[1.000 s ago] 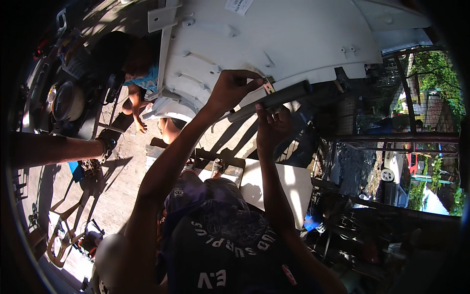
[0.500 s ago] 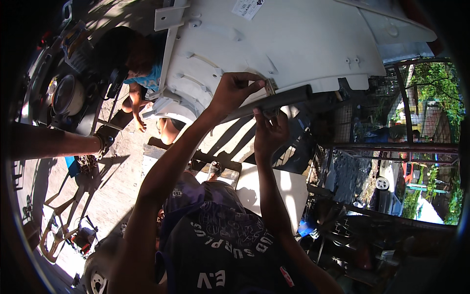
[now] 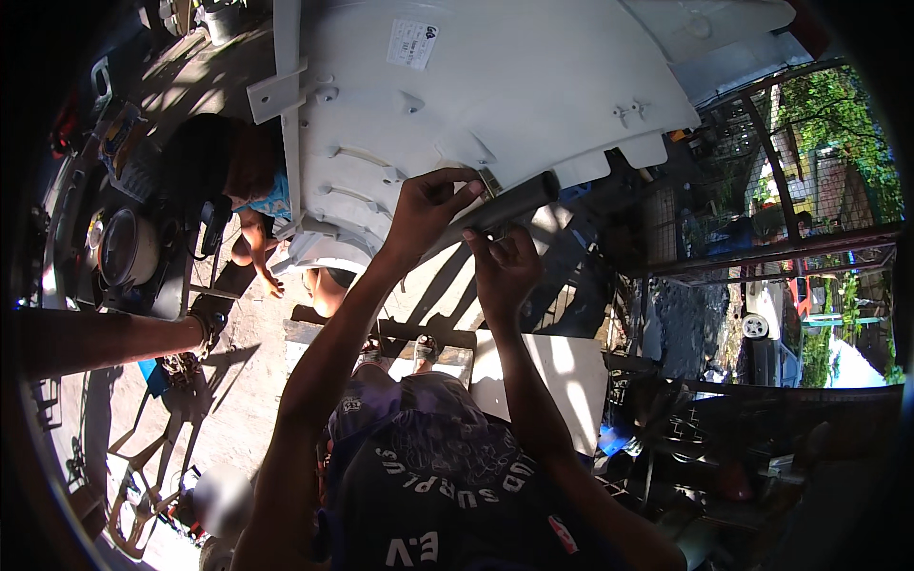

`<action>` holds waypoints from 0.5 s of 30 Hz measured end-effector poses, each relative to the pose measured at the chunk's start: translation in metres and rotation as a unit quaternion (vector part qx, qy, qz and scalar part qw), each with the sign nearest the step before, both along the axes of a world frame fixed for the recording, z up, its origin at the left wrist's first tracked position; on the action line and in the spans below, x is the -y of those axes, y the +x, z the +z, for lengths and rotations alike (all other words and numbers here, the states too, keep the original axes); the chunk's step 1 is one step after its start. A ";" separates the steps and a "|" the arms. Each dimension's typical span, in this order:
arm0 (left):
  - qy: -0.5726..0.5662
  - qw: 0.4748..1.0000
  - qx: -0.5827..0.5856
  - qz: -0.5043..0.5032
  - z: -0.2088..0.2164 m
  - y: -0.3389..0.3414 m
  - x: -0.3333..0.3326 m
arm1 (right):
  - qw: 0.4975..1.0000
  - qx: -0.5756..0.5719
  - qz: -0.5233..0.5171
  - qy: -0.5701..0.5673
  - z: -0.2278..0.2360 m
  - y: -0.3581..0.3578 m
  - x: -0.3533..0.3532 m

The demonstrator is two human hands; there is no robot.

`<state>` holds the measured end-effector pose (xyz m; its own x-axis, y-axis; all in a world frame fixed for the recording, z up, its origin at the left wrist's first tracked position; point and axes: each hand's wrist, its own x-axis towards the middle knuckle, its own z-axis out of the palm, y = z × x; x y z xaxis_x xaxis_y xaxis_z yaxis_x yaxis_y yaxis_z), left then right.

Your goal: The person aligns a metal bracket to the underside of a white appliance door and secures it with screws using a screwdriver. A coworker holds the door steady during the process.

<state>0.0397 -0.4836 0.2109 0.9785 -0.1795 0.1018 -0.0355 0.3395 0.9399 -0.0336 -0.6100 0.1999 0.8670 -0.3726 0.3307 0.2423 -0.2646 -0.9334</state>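
From the head view, looks to me like the little metal clip (image 3: 489, 182) could slip and drop past the lower edge of the white panel (image 3: 543, 95), since the left hand (image 3: 426, 211) only has it in a thumb-and-finger pinch by that edge, and a knock to the dark tube (image 3: 521, 201) just below might jog it too. Pose-wise, the left forearm (image 3: 333, 352) slants up with its hand angled inward, while the right forearm (image 3: 528, 381) rises steeper, right hand (image 3: 505, 274) under the tube with fingers curled, can't tell if they're gripping anything
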 end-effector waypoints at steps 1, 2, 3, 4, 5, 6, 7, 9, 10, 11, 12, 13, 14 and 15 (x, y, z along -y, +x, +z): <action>-0.008 1.000 -0.007 -0.006 -0.001 0.001 -0.001 | 1.000 -0.004 0.011 0.015 0.003 -0.001 -0.002; -0.002 1.000 -0.013 -0.017 -0.001 0.002 -0.002 | 1.000 -0.014 0.010 0.002 0.008 -0.001 -0.004; -0.013 1.000 -0.022 -0.019 -0.001 0.002 -0.001 | 1.000 -0.011 0.016 0.012 0.009 0.001 -0.004; -0.023 0.999 -0.031 -0.020 0.001 0.001 0.001 | 0.999 -0.008 0.022 0.023 0.008 0.002 -0.002; -0.034 0.998 -0.040 -0.022 0.004 -0.001 0.003 | 0.999 -0.004 0.027 0.034 0.008 0.003 -0.001; -0.021 0.998 -0.051 -0.020 0.007 -0.002 0.004 | 0.999 -0.003 0.026 0.028 0.011 0.003 0.000; -0.023 0.999 -0.045 -0.020 0.007 -0.002 0.005 | 0.999 -0.010 0.024 0.022 0.012 0.002 0.001; -0.026 0.999 -0.035 -0.018 0.006 -0.001 0.007 | 0.999 -0.023 0.021 0.009 0.014 0.003 0.002; -0.044 0.998 -0.043 -0.019 0.007 -0.003 0.009 | 1.000 -0.021 0.016 0.006 0.014 0.003 0.003; -0.052 0.998 -0.042 -0.018 0.006 -0.002 0.011 | 1.000 -0.019 0.012 0.002 0.014 0.003 0.003; -0.059 0.997 -0.041 -0.017 0.003 -0.001 0.013 | 1.000 -0.017 0.007 -0.001 0.015 0.004 0.004; -0.067 0.997 -0.043 -0.017 0.001 -0.001 0.015 | 1.000 -0.018 0.003 -0.006 0.014 0.003 0.005; -0.056 0.998 -0.033 -0.015 0.000 0.000 0.015 | 1.000 -0.016 0.007 0.002 0.014 0.003 0.006; -0.044 0.999 -0.023 -0.013 0.000 0.003 0.016 | 1.000 -0.013 0.013 0.010 0.014 0.005 0.008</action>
